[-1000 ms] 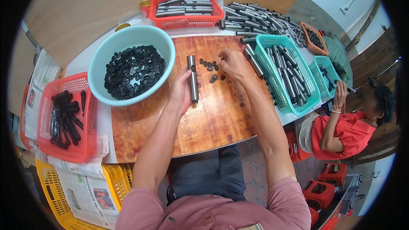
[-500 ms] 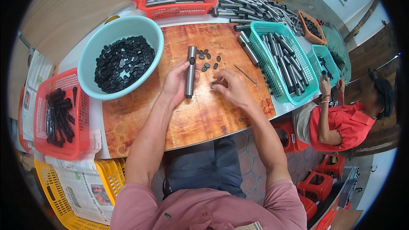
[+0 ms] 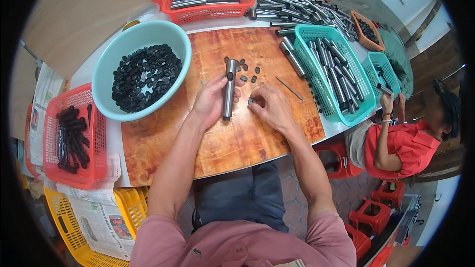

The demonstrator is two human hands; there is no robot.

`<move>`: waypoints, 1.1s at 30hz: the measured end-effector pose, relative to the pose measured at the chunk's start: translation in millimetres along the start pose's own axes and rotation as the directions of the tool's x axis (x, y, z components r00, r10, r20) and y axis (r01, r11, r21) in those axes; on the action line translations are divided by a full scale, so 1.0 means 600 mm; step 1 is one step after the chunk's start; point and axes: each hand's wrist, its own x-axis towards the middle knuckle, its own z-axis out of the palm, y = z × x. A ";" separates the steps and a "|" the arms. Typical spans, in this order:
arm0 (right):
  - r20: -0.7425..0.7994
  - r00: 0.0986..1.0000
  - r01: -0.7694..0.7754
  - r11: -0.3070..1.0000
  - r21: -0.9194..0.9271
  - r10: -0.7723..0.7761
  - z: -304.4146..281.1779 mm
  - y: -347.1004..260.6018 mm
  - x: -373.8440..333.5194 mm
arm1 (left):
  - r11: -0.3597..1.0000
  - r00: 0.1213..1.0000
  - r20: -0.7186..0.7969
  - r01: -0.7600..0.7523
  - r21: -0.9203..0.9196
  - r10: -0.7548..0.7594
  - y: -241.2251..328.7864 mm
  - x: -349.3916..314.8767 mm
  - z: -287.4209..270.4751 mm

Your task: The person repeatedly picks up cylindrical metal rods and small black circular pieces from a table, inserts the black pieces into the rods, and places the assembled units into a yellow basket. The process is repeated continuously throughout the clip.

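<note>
My left hand point(image 3: 209, 101) is closed around a shiny metal tube point(image 3: 229, 95) with black ends and a dark oval hole near its top. The tube stands nearly upright in the view, leaning slightly right. To its right, above the wooden board point(image 3: 237, 146), my right hand point(image 3: 272, 109) pinches a small dark oval piece point(image 3: 250, 101) between thumb and fingers. Several loose black oval pieces point(image 3: 254, 78) lie just beyond my hands, some partly hidden behind the tube. A thin metal rod point(image 3: 290, 89) rests on the board, right of my right hand.
A light-blue basin point(image 3: 184, 76) of black pieces stands left, beside a red basket point(image 3: 101, 143) of black parts. Tubes fill a far red basket point(image 3: 185, 17) and a green basket point(image 3: 363, 104), with a loose pile point(image 3: 302, 10) behind. A co-worker point(image 3: 403, 146) in red sits at the right.
The tube's top has tipped slightly to the right in my left hand. My right hand still pinches the oval piece, slightly turned. The co-worker's hand now shows a metal piece.
</note>
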 end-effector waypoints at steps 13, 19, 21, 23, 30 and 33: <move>-0.325 0.913 0.245 0.968 -0.048 -0.247 0.004 -0.062 0.049 | 0.993 0.999 0.041 0.020 0.117 -0.025 -0.013 0.003 -0.007; -0.346 0.890 0.265 0.954 -0.140 -0.298 0.007 -0.070 0.045 | 0.991 0.998 0.062 0.006 0.137 -0.015 -0.014 0.002 -0.001; -0.358 0.883 0.267 0.952 -0.149 -0.304 0.008 -0.070 0.043 | 0.990 0.999 0.039 0.015 0.138 -0.021 -0.011 -0.004 0.012; -0.370 0.878 0.262 0.952 -0.158 -0.303 0.011 -0.068 0.040 | 0.989 0.999 0.036 0.015 0.147 -0.021 -0.011 -0.005 0.014; -0.428 0.855 0.264 0.956 -0.129 -0.294 0.027 -0.075 0.039 | 0.978 1.000 -0.001 0.001 0.210 -0.001 -0.013 -0.004 0.012; -0.453 0.844 0.294 0.954 -0.057 -0.287 0.030 -0.082 0.038 | 0.970 1.000 0.016 0.004 0.243 -0.008 -0.015 0.000 -0.002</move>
